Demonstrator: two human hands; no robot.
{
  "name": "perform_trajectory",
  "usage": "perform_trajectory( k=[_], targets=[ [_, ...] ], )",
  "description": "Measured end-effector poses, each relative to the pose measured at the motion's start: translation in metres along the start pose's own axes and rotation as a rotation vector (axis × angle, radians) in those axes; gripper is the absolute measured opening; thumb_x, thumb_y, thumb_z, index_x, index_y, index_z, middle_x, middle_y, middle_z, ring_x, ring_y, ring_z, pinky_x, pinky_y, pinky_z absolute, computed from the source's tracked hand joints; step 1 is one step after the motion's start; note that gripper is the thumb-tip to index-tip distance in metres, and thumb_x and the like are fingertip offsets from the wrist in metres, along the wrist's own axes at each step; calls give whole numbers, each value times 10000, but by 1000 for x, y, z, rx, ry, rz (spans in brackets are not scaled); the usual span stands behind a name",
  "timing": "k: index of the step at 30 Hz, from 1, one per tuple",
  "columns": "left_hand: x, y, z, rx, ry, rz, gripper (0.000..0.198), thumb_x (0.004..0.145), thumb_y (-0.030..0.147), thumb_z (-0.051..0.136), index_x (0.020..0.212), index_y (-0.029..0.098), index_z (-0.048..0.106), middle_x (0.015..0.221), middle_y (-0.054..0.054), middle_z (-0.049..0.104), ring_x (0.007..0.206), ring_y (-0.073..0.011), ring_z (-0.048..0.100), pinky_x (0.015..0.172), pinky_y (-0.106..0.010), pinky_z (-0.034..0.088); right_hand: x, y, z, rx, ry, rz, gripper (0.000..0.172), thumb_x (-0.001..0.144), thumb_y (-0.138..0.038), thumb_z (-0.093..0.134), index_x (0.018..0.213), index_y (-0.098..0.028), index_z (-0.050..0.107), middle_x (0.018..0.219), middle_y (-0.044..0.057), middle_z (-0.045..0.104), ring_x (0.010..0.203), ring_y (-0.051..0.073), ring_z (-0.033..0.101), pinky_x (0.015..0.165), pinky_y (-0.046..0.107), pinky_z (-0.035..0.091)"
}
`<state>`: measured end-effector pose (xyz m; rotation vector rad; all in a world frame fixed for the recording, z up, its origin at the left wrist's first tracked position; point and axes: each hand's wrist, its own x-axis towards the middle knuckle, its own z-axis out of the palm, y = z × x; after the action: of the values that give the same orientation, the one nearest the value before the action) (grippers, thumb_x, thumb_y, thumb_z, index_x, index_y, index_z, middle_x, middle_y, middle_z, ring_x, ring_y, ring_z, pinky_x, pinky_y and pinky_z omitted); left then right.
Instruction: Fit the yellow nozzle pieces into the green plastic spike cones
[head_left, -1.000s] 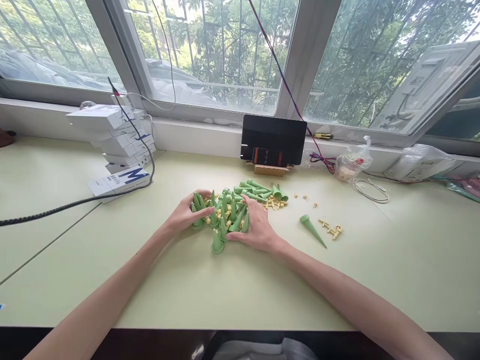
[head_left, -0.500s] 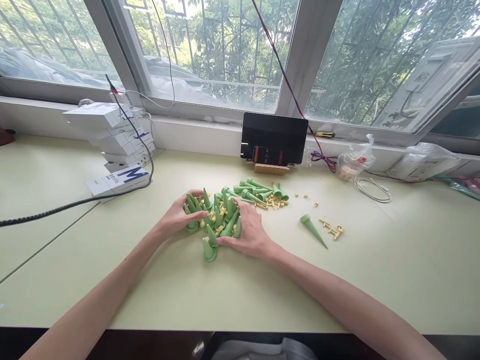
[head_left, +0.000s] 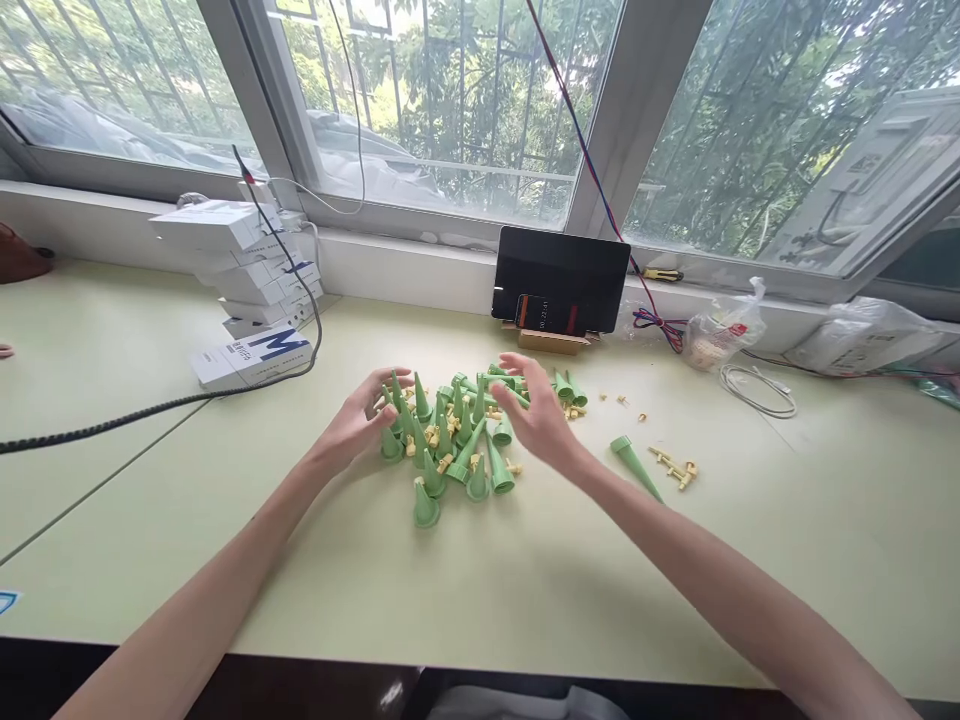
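Several green cones [head_left: 425, 505] stand or lie in a pile on the pale table, with small yellow parts [head_left: 433, 436] among them. My left hand [head_left: 360, 418] rests open against the pile's left side, fingers curved around the outer cones. Above the pile's right side is my right hand [head_left: 536, 410], its fingers spread and nothing in its grasp. Behind it lie more green cones [head_left: 564, 387], partly hidden by the hand. One separate green cone [head_left: 634, 465] lies to the right, partly covered by my right forearm, beside a branched yellow piece [head_left: 679, 468].
A black tablet [head_left: 561, 278] and a phone lean on a cardboard stand at the back. White boxes [head_left: 259, 355] are stacked at left, with a thick black cable [head_left: 150, 408] across them. Plastic bags [head_left: 724, 330] and a coiled white cable [head_left: 757, 392] lie at back right.
My right hand has lifted off the pile and moved right and back, its fingers opening. Cones on the pile's right side are now uncovered and spread out. The view has shifted slightly.
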<state>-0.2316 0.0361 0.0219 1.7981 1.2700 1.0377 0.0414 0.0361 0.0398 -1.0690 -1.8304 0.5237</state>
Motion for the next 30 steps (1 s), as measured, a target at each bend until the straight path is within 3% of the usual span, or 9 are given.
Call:
perform_trajectory(
  k=[3,6,8,17,22,30],
  targets=[
    [-1,2,2,-30,8,-4,887,685,893,438,1353,310,468,1345,-136,565,1234,-366,534,946,-449,493,45,10,2,-34,-151,-7,230,980,-285,479,1042,-162,663,1058,85,708,928,185,645,816,316,500],
    [-4,1,5,-72,26,-10,898,686,900,416,1354,302,464,1335,-141,561,1186,-354,560,912,-447,508,76,15,13,-91,-298,5,198,952,-242,525,978,-145,695,986,78,729,873,174,646,771,291,488],
    [-5,1,7,-122,37,-18,903,690,903,399,1353,294,467,1311,-147,571,1131,-346,586,877,-451,522,85,14,20,-98,-323,6,199,944,-252,543,964,-134,703,930,76,731,818,160,639,741,274,483],
    [-7,7,8,-124,21,-44,868,731,865,421,1372,280,444,1294,-143,557,1131,-334,564,898,-461,505,70,9,16,-114,-354,27,153,858,-188,631,972,-121,708,883,62,707,793,129,619,723,236,466],
    [-6,4,8,-108,21,-38,880,735,865,414,1380,267,437,1257,-142,575,1117,-334,567,891,-454,499,64,16,11,-175,-480,45,122,872,-158,596,888,-135,715,851,40,692,761,119,593,698,223,442],
    [-7,6,9,-12,24,-38,842,755,867,363,1371,299,440,1299,-122,567,1123,-319,572,926,-443,475,55,24,6,-603,-601,-9,216,868,-65,546,993,-160,695,1002,98,683,931,197,603,694,248,395]
  ],
)
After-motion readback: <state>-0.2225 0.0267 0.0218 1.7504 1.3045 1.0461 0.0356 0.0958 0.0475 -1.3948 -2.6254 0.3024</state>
